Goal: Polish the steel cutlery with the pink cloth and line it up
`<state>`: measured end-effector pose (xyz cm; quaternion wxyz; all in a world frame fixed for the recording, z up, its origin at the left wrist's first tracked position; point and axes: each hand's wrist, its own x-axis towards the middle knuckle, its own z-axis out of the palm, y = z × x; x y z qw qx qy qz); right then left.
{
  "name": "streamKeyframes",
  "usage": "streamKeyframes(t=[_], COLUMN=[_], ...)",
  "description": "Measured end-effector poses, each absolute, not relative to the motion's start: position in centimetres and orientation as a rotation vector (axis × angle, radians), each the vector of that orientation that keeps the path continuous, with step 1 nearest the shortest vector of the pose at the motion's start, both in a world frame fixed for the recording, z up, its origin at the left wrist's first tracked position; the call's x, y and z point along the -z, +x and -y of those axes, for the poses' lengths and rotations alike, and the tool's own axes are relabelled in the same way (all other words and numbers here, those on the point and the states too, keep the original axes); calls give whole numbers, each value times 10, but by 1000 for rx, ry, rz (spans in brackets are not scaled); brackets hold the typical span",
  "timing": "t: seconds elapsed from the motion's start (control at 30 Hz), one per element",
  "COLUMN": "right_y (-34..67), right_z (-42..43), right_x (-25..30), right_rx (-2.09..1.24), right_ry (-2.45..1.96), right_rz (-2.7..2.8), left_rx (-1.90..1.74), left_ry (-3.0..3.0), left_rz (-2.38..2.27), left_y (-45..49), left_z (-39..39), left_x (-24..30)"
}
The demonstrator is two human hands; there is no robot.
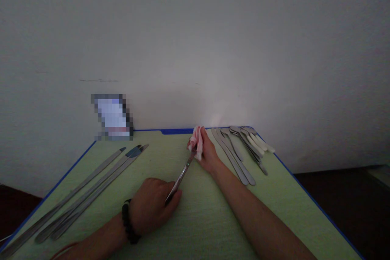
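My left hand (155, 201), with a dark beaded bracelet at the wrist, is closed around the near end of a shiny metal piece of cutlery (182, 173). It slants up and away over the table. A pink and white cloth (196, 140) is bunched in my right hand (209, 150), whose fingers are closed on it. The far end of the cutlery runs into this cloth, so its shape is hidden and I cannot tell its exact kind.
Several long metal table knives (91, 176) lie at the left of the green table (195, 227). Metal knives (233, 160), spoons (248, 144) and white-handled cutlery (257, 142) lie at the back right. A blurred screen device (112, 115) leans near the wall (195, 40).
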<state>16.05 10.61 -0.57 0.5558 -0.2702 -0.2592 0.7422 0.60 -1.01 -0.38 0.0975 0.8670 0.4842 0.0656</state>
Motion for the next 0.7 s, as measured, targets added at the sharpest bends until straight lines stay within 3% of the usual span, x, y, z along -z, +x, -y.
streamKeyframes(t=[0.7], right_y=[160], right_z=[-107], right_x=[7], right_rx=[-1762], right_ry=[-609], right_rz=[609], left_rx=[-147], left_ry=[2575], left_rz=[-1447], left_y=[7], left_z=[10], left_x=[2])
